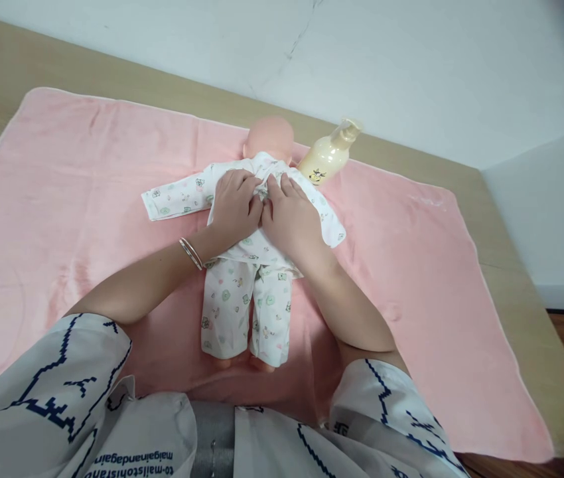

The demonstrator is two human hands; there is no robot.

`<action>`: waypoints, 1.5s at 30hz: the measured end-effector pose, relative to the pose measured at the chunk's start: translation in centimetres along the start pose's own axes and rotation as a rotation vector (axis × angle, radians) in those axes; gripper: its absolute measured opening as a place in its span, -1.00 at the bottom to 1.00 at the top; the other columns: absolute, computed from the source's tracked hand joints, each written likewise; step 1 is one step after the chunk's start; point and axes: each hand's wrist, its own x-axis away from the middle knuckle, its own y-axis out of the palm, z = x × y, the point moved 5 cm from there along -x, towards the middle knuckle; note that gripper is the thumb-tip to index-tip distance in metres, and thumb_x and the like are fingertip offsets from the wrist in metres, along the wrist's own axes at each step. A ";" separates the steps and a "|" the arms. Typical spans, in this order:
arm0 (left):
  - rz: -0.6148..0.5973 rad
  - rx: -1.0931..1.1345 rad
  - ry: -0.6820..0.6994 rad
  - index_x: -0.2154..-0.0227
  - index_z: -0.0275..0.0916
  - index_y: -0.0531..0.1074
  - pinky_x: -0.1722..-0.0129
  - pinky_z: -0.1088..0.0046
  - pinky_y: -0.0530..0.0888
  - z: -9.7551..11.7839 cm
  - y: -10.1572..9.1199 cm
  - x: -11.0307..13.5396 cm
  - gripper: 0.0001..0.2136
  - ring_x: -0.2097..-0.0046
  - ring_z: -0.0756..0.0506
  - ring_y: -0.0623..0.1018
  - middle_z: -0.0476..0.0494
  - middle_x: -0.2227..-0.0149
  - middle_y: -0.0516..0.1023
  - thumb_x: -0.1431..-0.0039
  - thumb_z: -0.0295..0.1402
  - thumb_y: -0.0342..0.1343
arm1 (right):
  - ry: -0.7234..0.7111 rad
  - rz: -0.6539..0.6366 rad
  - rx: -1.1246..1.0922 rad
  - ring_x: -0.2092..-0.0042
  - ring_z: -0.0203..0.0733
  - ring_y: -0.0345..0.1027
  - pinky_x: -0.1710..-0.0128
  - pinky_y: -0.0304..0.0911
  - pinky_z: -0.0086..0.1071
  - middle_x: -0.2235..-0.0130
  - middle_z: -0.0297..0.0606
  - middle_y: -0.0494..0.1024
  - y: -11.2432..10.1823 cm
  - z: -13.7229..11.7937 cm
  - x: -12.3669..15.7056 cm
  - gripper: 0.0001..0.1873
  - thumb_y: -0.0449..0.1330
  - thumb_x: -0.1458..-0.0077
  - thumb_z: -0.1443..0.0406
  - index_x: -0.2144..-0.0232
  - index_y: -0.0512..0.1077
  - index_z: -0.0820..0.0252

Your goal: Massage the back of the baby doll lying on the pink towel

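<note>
A baby doll lies stretched out with its head away from me; the head shows bald and no face is in sight. It wears a white printed long-sleeved top and matching trousers, with its feet poking out below. My left hand rests flat on the left side of the top, fingers pointing toward the head. On the other side my right hand lies flat too, its fingers slightly spread. The two thumbs nearly meet at the middle of the doll's upper body. Neither hand grips anything.
A cream pump bottle lies tilted beside the doll's head, on the right. Under everything is a pink blanket on a wooden table. A white wall stands behind the table's far edge.
</note>
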 end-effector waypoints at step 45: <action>-0.116 0.020 -0.114 -0.20 -0.22 0.29 -0.42 -0.06 0.09 -1.4 1.7 -0.2 -0.56 -0.40 -0.29 0.21 -0.27 -0.34 0.29 -0.36 -0.15 -0.12 | -0.053 0.028 -0.126 -0.50 0.07 -0.21 -0.40 -0.16 0.27 -0.48 -0.12 0.03 1.5 2.4 -2.9 -0.39 -0.20 -0.35 0.21 -0.39 0.07 0.10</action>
